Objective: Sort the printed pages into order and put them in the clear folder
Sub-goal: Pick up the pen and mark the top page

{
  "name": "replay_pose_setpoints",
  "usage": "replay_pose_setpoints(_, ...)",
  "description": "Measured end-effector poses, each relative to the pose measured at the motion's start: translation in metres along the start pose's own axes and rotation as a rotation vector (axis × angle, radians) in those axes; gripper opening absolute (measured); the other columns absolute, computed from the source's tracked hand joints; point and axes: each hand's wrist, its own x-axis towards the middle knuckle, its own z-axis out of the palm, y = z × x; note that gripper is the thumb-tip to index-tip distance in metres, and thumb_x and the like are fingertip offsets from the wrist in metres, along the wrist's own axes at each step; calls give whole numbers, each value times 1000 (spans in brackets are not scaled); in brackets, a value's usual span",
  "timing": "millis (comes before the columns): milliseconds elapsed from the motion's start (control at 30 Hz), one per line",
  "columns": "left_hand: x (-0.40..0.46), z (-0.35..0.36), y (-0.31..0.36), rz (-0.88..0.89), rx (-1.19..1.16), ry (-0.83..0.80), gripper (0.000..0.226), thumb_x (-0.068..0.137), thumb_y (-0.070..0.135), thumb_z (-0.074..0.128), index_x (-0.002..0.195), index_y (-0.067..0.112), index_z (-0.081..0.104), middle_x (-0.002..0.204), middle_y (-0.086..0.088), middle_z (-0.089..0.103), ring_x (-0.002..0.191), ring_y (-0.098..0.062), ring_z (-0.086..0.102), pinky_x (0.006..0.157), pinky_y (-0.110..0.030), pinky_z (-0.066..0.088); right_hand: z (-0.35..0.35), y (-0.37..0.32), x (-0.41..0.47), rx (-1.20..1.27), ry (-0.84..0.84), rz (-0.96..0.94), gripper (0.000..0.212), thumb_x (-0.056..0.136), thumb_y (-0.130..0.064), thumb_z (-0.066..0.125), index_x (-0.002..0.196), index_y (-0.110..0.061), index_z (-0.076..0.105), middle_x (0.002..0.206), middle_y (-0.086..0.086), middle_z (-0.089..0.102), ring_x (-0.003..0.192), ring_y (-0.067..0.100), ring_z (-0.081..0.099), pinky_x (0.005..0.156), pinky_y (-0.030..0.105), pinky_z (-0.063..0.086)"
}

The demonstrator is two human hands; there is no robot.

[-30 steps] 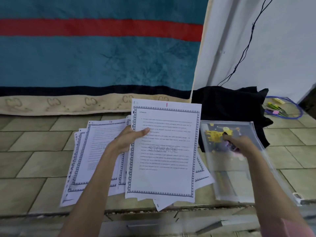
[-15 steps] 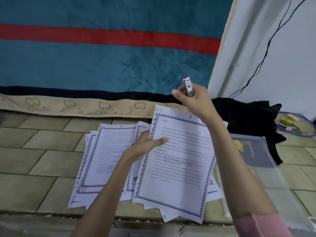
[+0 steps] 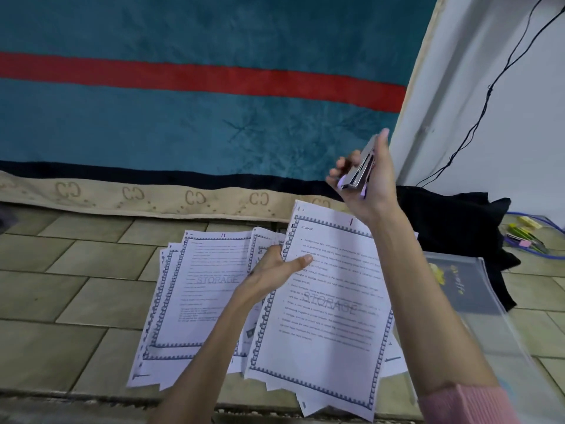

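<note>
- Nearest us, the left hand (image 3: 275,267) pinches the top printed page (image 3: 324,304), headed STORAGE, thumb on top, lifted over the fanned pages (image 3: 195,289) on the tiled floor (image 3: 61,301).
- To the right lies the clear folder (image 3: 477,304), still without pages.
- Farther up, the right hand (image 3: 363,179) grips a small stapler (image 3: 360,166).
- We judge sorting is unfinished; next we order pages and square them.
</note>
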Motion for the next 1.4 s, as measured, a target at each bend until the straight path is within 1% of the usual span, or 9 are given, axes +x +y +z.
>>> replay_pose_setpoints(333,5,-2,8,17,32,-12,44,86,33,64,125,15,56,120,2,65,112,-15,60,101,-34,45,-7,9,-3,126,-95,145,52,98,-48,29,78,-7,54,63,5,66,60,18,69,52,23,55)
replay_pose_setpoints(467,5,-3,9,30,42,-35,38,88,30,62,124,17,57,121,2,65,112,-14,59,101,-34,44,-1,12,-1,61,-24,97,41,94,-35,49,62,-9,55,52,3,57,41,8,54,37,12,43)
replay_pose_setpoints(600,2,-4,12,30,43,-37,36,89,29,61,123,17,57,117,3,65,111,-14,59,97,-29,44,-5,21,9,141,82,43,33,92,-22,46,60,-15,43,46,0,44,44,14,44,49,23,37)
replay_pose_setpoints(767,1,-2,14,23,61,-23,32,89,31,61,118,19,57,113,6,64,108,-13,58,95,-29,44,-2,32,8,-617,284,-334,63,93,-45,44,55,5,49,47,12,51,41,22,48,43,25,41)
replay_pose_setpoints(867,-1,0,16,31,71,-23,15,89,28,60,104,27,57,103,7,64,104,-13,60,91,-27,45,-2,41,11,-1008,323,-519,81,85,-62,35,63,15,50,54,26,56,53,35,55,65,37,52)
replay_pose_setpoints(967,-3,3,21,43,81,-26,7,91,26,59,91,32,54,95,13,63,89,-3,59,77,-18,45,0,44,11,-1050,301,-515,81,88,-61,34,64,13,56,48,15,59,51,27,59,67,30,52)
replay_pose_setpoints(1067,-3,5,23,47,106,-29,20,90,29,60,109,24,59,106,8,65,102,-10,61,89,-24,46,4,47,10,-1011,282,-483,81,93,-57,33,63,14,59,46,7,59,43,17,57,55,15,45)
replay_pose_setpoints(1200,-1,7,21,42,105,-29,27,89,31,61,114,23,59,108,7,67,105,-12,61,100,-33,44,6,50,16,-920,278,-455,82,94,-59,29,48,5,51,41,2,53,48,17,59,64,29,50)
replay_pose_setpoints(1400,-4,9,25,38,78,-22,15,91,26,58,104,28,50,98,13,54,104,-9,53,86,-20,37,3,52,17,-898,256,-436,73,95,-57,28,41,-9,41,40,0,48,46,19,58,55,23,46)
